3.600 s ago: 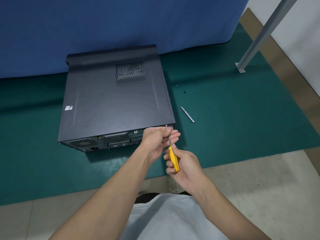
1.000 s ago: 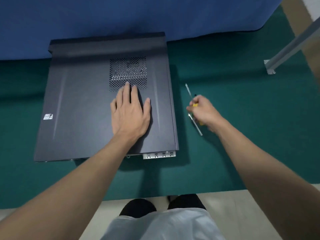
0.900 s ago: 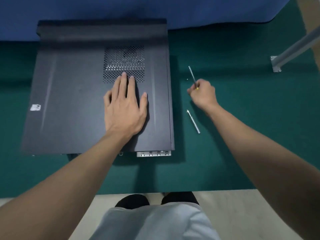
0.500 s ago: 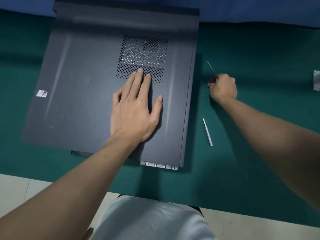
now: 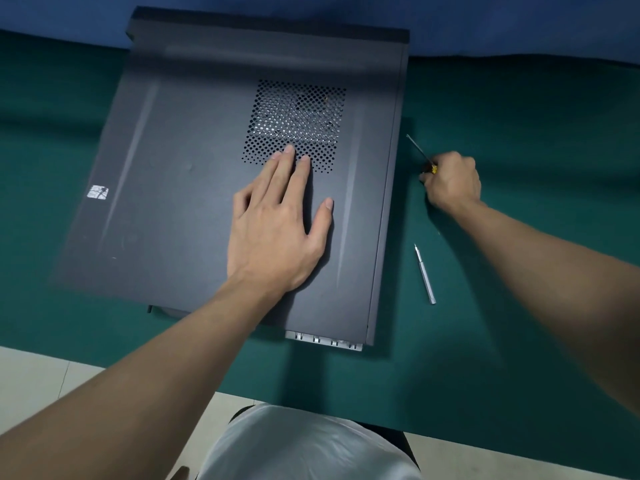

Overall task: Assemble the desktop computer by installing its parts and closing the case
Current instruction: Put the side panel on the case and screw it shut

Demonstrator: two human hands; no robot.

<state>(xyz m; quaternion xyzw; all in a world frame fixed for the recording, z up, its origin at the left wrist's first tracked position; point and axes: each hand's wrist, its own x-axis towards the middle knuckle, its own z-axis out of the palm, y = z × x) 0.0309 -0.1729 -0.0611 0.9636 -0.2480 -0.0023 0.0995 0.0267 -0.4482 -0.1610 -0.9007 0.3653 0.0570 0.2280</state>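
Computer case (image 5: 382, 258): it is lying flat on the green mat (image 5: 519, 306), its long axis running away from you and its side panel (image 5: 166, 140) hiding the inside.
Left hand (image 5: 273, 237): you are pressing it flat on the panel, fingers spread, the tips reaching the vent grille (image 5: 298, 123).
Screwdriver (image 5: 420, 151): it is pointing away-left, just beside the case.
Right hand (image 5: 452, 181): you are gripping the screwdriver's yellow handle.
Loose metal shaft (image 5: 424, 274): it is lying nearer you.

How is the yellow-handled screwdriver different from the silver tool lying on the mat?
The yellow-handled screwdriver is gripped in the right hand; the silver tool lies loose on the green mat. The screwdriver shows a yellow handle and thin dark shaft; the silver tool is bare metal throughout. The screwdriver is farther from the person, the silver tool nearer. Both are slender and sit right of the computer case.
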